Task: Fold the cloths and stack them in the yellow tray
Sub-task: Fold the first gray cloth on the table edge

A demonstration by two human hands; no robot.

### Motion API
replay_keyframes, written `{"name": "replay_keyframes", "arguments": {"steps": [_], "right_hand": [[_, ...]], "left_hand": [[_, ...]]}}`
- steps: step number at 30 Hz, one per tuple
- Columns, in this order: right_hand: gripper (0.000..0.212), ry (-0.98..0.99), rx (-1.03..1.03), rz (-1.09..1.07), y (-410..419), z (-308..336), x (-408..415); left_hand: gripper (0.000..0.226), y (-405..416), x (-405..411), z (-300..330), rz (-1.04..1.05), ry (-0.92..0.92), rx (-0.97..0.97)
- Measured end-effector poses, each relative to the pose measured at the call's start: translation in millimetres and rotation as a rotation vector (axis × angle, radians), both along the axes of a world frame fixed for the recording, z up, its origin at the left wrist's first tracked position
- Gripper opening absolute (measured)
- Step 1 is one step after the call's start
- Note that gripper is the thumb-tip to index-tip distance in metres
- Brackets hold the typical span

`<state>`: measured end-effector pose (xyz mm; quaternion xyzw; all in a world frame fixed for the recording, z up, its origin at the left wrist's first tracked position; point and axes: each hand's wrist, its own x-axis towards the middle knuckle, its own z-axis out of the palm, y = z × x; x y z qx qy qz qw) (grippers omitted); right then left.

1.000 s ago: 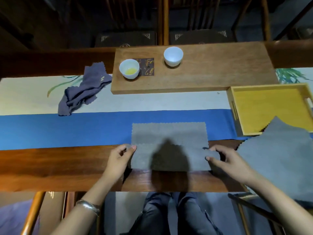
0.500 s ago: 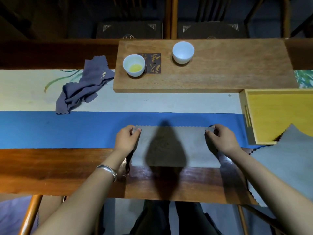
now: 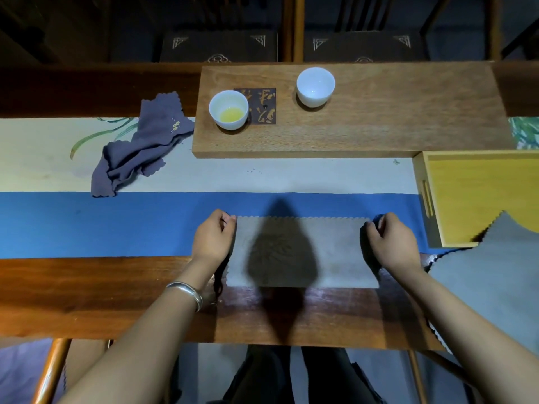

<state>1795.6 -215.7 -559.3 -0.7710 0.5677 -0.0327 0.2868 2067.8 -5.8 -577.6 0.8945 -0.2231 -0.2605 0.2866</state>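
Nearest to me, the dark wooden table (image 3: 87,301) runs edge to edge, and on it lies the grey cloth (image 3: 335,252), folded into a long rectangle, its near edge on bare wood and its far scalloped edge on the blue runner (image 3: 102,223). My hands are well apart, one at each far corner. My left hand (image 3: 214,239) (silver bangle (image 3: 186,293) on the wrist) pinches the corner at 11 o'clock, fingers curled onto the fabric; my right hand (image 3: 392,243) does likewise at 1 o'clock. A shadow falls across the cloth's middle.

At 3 o'clock a second grey cloth (image 3: 495,275) lies spread, one pointed corner reaching over the near rim of the yellow tray (image 3: 420,182), which otherwise shows bare yellow floor.

Farther out, past the blue band, the pale runner (image 3: 262,176) carries a crumpled purple cloth (image 3: 140,147) at 10 o'clock. Beyond that, at 12 o'clock, a wooden board (image 3: 408,118) holds two white cups: the left cup (image 3: 228,109) with yellow liquid just beside a dark square coaster (image 3: 261,104), the right cup (image 3: 315,86) apparently empty.
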Motion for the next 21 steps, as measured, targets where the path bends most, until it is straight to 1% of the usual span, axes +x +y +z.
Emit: {"name": "replay_keyframes", "arguments": {"steps": [3,6,8,10,12,15,17,19,21], "right_hand": [[0.031,-0.043,-0.054,0.055,11.1,10.9,-13.3],[0.024,-0.119,-0.022,0.216,28.6,20.5,-30.6],[0.019,-0.116,0.008,0.341,40.8,23.3,-42.8],[0.022,-0.049,0.006,0.468,51.2,22.7,-54.1],[0.032,0.028,-0.001,0.566,57.6,19.1,-61.8],[0.035,0.117,-0.012,0.622,61.4,14.8,-63.4],[0.031,0.135,-0.024,0.607,61.8,13.9,-61.4],[0.026,0.141,-0.035,0.605,62.6,15.5,-58.5],[0.022,0.138,-0.085,0.663,63.5,17.8,-57.7]], "left_hand": [[0.021,16.3,4.1,0.9,0.048,0.064,-0.009],[0.015,40.9,2.4,7.4,0.051,0.126,-0.075],[0.009,56.9,-6.8,14.9,-0.029,0.102,-0.104],[0.009,70.3,-19.8,22.4,-0.163,0.09,-0.128],[0.02,81.0,-32.4,27.5,-0.372,0.025,-0.096],[0.03,86.1,-45.2,28.6,-0.654,-0.203,0.066],[0.029,85.5,-52.0,27.8,-0.692,-0.28,0.112],[0.022,83.9,-56.8,28.0,-0.649,-0.289,0.1],[0.017,83.6,-58.0,26.6,-0.627,-0.294,0.07]]}}
